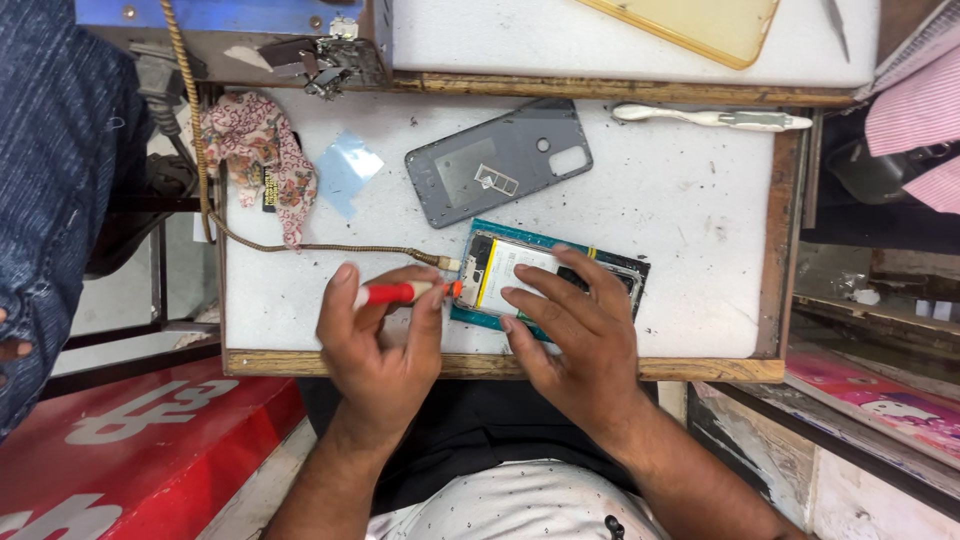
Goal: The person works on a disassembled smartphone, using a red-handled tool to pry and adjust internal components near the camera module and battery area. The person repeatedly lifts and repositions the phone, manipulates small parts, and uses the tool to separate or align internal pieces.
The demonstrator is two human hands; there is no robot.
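Note:
An opened phone [497, 268] lies back-side up on a teal pad [520, 236] on the white worktop [690, 200]. My left hand [378, 340] grips a small red-handled screwdriver [398, 293], with its tip at the phone's left end. My right hand [570, 325] lies flat on the phone, fingers spread, pressing it down. A braided cable [300, 247] runs to the phone's left end. The phone's grey back cover [498, 160] lies further back, inside up.
A patterned cloth [262, 150] and a clear blue film [348, 170] lie at the left rear. A white toothbrush [715, 118] rests at the back right. A yellowish phone case [700, 25] sits on the rear shelf. The worktop has a wooden rim [500, 366].

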